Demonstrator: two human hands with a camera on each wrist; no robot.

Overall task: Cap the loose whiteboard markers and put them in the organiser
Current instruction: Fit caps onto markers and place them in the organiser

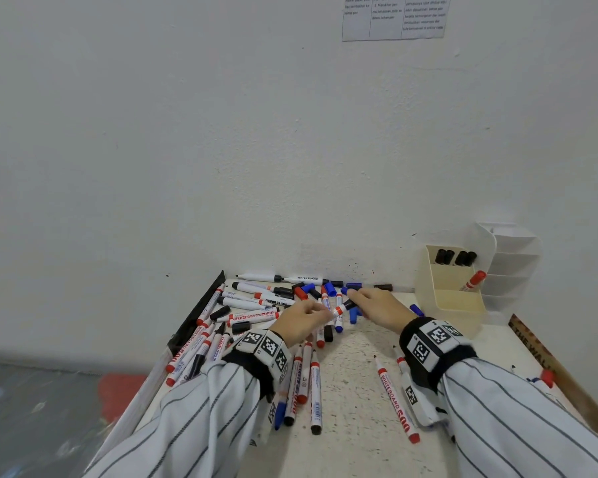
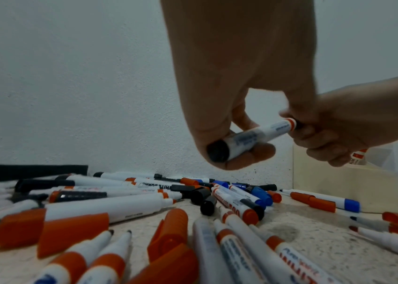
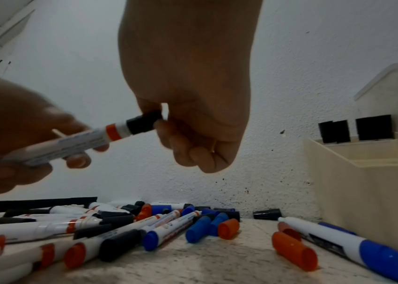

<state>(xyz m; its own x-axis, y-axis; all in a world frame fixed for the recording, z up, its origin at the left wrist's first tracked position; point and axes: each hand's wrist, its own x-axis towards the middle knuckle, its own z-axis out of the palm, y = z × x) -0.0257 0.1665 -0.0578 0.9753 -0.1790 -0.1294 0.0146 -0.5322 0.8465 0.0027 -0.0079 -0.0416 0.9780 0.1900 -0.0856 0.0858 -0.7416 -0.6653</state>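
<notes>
White textured wall point(image 1: 221, 150) behind everything, with a printed sheet point(image 1: 394, 17) taped up high, text too small to read. Below it sits a speckled tabletop point(image 1: 353, 391) covered in a mess of loose whiteboard markers point(image 1: 256, 307) and caps in black, blue and red, mostly piled at the back left against the wall.

Both hands are up off the table, meeting over the pile. Left hand point(image 1: 302, 320) has its fingers curled round the barrel of a white marker point(image 2: 254, 137) with a black end plug and an orange band near the tip. Right hand point(image 1: 382, 310) pinches a black cap point(image 3: 144, 123) between thumb and fingers, and that cap sits on the marker's tip end. Can't tell if it's fully seated.

Cream organiser point(image 1: 453, 298) stands at the back right, near the wall, well apart from the hands. Its rear compartment holds a few black-capped markers point(image 1: 456, 257), and one red-capped marker point(image 1: 473, 281) leans tilted in the next compartment. A white tiered rack point(image 1: 511, 257) stands right behind it.

Closer in, a red marker point(image 1: 396, 400) lies by itself between the sleeves, uncapped at its far end. Striped sleeves point(image 1: 201, 408), and black wristbands with square tags on both wrists.
</notes>
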